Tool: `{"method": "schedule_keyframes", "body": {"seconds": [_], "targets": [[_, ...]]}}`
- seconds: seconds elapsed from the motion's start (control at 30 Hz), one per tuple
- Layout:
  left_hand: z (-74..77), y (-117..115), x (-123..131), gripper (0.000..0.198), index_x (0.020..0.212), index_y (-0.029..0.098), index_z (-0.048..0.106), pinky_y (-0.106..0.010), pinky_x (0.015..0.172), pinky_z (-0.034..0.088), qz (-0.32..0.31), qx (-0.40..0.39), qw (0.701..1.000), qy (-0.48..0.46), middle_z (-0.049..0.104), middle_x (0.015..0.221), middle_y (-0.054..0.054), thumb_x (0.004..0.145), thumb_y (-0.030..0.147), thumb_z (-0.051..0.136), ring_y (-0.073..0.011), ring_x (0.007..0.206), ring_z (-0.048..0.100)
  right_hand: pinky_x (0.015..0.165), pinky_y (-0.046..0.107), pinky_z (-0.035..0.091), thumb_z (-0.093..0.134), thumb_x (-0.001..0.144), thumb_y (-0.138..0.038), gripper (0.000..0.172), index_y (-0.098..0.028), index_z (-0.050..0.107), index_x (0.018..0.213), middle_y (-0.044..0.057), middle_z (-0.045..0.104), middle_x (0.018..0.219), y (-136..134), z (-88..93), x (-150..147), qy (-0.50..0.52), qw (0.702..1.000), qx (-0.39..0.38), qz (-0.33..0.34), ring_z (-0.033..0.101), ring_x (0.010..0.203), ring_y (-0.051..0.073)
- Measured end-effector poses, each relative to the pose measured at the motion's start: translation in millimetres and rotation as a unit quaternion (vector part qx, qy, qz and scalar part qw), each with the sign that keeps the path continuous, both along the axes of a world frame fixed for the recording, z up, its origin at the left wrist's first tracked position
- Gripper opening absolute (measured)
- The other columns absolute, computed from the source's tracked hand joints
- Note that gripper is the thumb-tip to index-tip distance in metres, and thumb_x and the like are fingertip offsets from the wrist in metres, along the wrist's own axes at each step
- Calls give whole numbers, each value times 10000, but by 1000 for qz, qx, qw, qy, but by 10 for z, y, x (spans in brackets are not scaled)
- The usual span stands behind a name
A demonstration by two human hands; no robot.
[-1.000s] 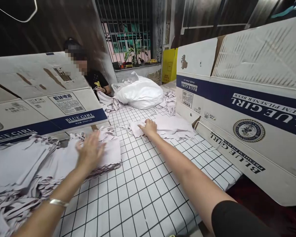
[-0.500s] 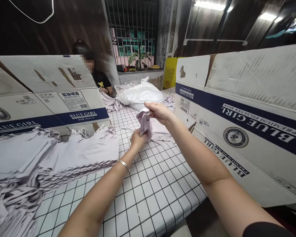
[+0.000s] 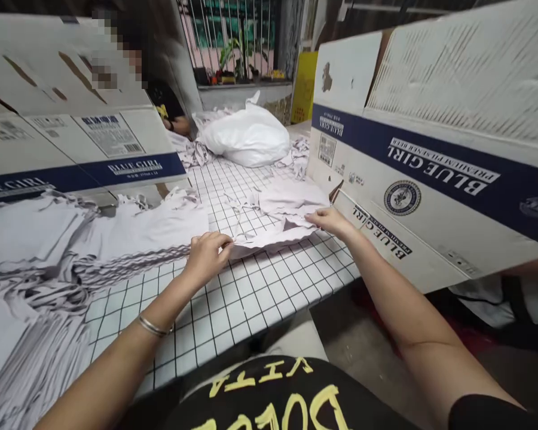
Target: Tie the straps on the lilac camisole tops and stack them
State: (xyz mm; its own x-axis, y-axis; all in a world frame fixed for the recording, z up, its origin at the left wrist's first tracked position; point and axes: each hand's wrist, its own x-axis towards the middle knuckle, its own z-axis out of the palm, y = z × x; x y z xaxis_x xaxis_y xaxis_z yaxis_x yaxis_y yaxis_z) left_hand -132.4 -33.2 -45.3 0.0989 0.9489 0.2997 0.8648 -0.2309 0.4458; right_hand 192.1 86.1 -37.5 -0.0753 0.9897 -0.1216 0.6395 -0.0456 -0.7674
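Note:
A pale lilac garment piece (image 3: 273,235) is stretched low over the checked tabletop between my two hands. My left hand (image 3: 207,254), a silver bangle on its wrist, pinches one end of the cloth. At the other end, the fingers of my right hand (image 3: 329,221) are closed on its edge. Just beyond lies another lilac garment (image 3: 291,196), flat on the table. Left of my left hand are layered stacks of similar lilac pieces (image 3: 138,230) with wavy edges and thin straps. Whether the held cloth is one layer or more I cannot tell.
White Blue Girl cartons stand on both sides, a left carton (image 3: 85,140) behind the stacks and a large right carton (image 3: 412,161) past the table edge. A stuffed white plastic bag (image 3: 246,134) lies at the back. Another person's arm (image 3: 179,125) shows behind the left carton.
My hands have moved apart and nearer to me, spreading the cloth that was bunched between them. The view has tilted down, showing my shirt.

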Motion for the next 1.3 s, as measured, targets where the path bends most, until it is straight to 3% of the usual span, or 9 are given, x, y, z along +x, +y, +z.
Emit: {"method": "schedule_keyframes", "body": {"seconds": [0.2,0.3,0.4,0.6,0.77,0.93,1.03,1.13,1.3], "targets": [[-349,-38,13,185,756,194,604,-263,624,396,32,-113,975,-187,614,710,3,803,368,563,-151,658,533,650,285,388,659,736,-471,306,-204,584,865,43,639,879,-452,-736,61,-127,987,89,-49,564,768,190],[-320,0,97,154,763,195,559,-244,589,379,57,-97,971,-213,568,683,24,791,347,559,-133,629,506,797,347,408,712,676,-523,484,-235,581,1043,73,612,1074,-497,-777,-116,-137,975,174,13,553,954,247],[-231,-7,161,76,774,195,577,-243,610,398,45,-89,973,-207,583,697,25,744,264,566,-132,646,525,867,406,363,674,745,-439,286,-239,643,947,77,632,1010,-443,-748,-259,-208,953,213,53,527,980,277],[14,-49,-98,207,855,199,705,-278,714,462,41,-58,983,-172,672,844,-26,697,264,589,-177,783,598,745,314,403,626,737,-373,176,-202,650,703,33,649,835,-251,-669,-29,-52,983,171,-35,553,773,188],[355,375,-292,193,772,167,725,-276,646,475,69,-22,980,-185,676,733,-31,673,307,637,-174,697,589,611,264,368,646,659,-345,184,-177,580,628,-11,572,637,82,-342,139,48,981,164,-94,487,620,136],[1135,959,-258,272,870,81,740,-292,722,480,42,114,978,-169,689,776,-47,694,236,602,-169,755,618,541,246,319,689,599,-281,182,-171,544,588,-41,470,540,465,469,115,110,964,202,-131,425,559,109],[1468,879,-210,396,951,-13,694,-349,798,428,-11,193,977,-94,650,830,-38,826,239,415,-170,870,623,540,244,322,692,615,-265,185,-173,533,597,-36,471,554,350,779,147,139,958,220,-122,418,554,105],[1227,476,-174,322,884,62,695,-329,805,437,-53,224,973,-19,644,832,-31,854,224,418,-159,870,613,542,253,333,666,676,-305,173,-180,550,645,-13,522,610,-21,567,231,102,968,206,-100,432,561,117],[-52,-345,-166,208,816,181,652,-316,725,475,-120,94,988,3,646,782,-58,881,174,455,-192,800,576,590,274,369,594,729,-326,137,-201,581,674,2,585,640,-790,-467,324,-40,991,108,-65,501,604,157]]}}
